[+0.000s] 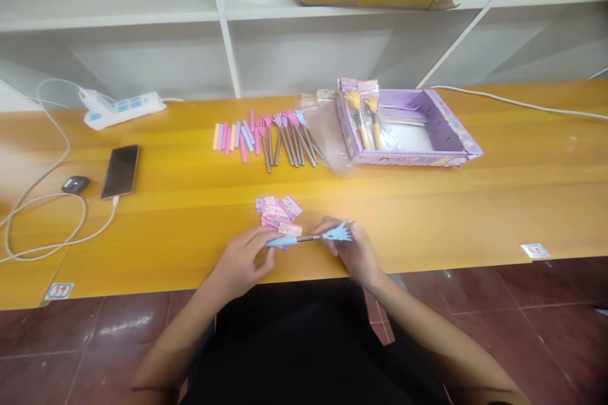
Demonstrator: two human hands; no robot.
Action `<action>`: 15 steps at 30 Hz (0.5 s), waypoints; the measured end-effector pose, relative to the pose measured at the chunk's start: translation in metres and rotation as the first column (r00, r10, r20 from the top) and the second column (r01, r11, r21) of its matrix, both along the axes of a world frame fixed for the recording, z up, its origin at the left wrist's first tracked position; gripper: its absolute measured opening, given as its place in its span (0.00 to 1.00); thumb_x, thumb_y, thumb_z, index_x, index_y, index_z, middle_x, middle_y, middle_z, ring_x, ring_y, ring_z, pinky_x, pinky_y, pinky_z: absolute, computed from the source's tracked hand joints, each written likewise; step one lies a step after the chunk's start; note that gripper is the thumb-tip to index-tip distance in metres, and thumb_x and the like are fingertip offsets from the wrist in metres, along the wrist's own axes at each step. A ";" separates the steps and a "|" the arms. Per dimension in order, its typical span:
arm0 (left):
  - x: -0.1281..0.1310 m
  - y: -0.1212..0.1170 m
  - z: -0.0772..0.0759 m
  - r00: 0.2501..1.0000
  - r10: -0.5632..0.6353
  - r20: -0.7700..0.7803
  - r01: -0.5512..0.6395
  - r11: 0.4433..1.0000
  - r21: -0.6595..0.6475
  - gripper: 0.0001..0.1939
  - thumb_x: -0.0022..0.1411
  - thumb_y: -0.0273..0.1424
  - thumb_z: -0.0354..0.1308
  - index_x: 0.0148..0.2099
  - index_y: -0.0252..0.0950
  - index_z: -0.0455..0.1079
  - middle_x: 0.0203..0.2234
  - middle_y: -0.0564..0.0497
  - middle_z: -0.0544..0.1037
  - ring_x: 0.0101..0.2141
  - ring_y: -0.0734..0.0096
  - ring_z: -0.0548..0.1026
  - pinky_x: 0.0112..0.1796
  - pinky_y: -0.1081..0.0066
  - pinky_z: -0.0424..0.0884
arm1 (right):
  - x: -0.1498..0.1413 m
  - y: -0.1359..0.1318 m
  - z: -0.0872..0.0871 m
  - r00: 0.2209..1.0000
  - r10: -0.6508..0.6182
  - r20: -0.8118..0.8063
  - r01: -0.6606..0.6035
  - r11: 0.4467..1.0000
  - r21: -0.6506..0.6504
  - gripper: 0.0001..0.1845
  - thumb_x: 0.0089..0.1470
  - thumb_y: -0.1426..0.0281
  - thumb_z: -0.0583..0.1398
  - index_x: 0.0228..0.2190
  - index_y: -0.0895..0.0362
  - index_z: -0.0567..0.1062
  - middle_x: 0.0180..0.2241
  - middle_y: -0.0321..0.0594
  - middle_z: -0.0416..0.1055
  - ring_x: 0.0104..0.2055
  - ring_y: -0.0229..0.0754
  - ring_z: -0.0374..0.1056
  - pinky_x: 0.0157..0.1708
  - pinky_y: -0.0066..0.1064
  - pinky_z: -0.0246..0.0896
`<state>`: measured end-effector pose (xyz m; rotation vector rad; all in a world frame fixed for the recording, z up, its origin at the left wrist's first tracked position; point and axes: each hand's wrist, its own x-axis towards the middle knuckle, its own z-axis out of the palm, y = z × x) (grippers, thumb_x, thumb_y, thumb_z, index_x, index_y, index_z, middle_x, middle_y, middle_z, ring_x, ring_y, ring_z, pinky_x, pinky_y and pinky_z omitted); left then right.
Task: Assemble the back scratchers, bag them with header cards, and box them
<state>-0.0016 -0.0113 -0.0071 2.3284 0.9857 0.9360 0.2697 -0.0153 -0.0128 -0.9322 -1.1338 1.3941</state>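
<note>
Your left hand (244, 262) pinches the handle end of a light-blue scratcher (308, 238), and your right hand (361, 254) is curled around its claw head (337, 233), over the near side of the counter (427, 215). From it, printed cards (278, 211) lie close at eleven o'clock. Farther off, metal-shafted scratchers (288, 139) lie near twelve and coloured tubes (236, 137) at eleven. A purple box (453, 117) sits between one and two, two bagged yellow scratchers (365, 117) at its nine-o'clock end.
</note>
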 end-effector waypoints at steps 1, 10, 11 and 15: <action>-0.001 0.001 0.001 1.000 0.000 -0.021 0.000 1.000 0.008 0.15 0.76 0.27 0.58 0.61 0.42 0.75 0.46 0.48 0.85 0.45 0.65 0.84 0.49 0.67 0.80 | 0.002 -0.001 0.000 0.998 0.031 0.056 -0.033 0.999 0.030 0.40 0.68 0.36 0.53 0.35 0.55 0.87 0.22 0.37 0.62 0.24 0.41 0.58 0.30 0.37 0.54; -0.007 0.005 0.001 0.981 0.006 -0.193 0.019 0.992 0.128 0.18 0.83 0.38 0.49 0.58 0.39 0.79 0.37 0.49 0.82 0.34 0.70 0.80 0.36 0.72 0.75 | 0.011 -0.006 -0.006 0.926 0.014 0.377 -0.120 0.958 0.261 0.37 0.75 0.43 0.48 0.46 0.51 0.88 0.36 0.46 0.76 0.36 0.48 0.70 0.38 0.40 0.62; -0.007 0.005 0.001 0.978 0.003 -0.206 0.027 0.990 0.140 0.19 0.84 0.38 0.48 0.58 0.39 0.79 0.36 0.49 0.81 0.33 0.70 0.79 0.34 0.73 0.74 | 0.011 -0.006 -0.007 0.929 0.008 0.369 -0.116 0.956 0.271 0.36 0.75 0.44 0.48 0.45 0.52 0.88 0.36 0.46 0.77 0.35 0.48 0.71 0.37 0.40 0.62; -0.004 0.002 -0.001 0.972 -0.042 -0.231 0.081 0.984 0.159 0.20 0.84 0.38 0.46 0.58 0.37 0.78 0.34 0.49 0.81 0.29 0.71 0.78 0.31 0.73 0.74 | 0.008 -0.009 -0.013 0.955 -0.053 0.291 -0.046 0.945 0.322 0.33 0.75 0.47 0.51 0.41 0.53 0.89 0.34 0.47 0.77 0.32 0.48 0.72 0.33 0.39 0.62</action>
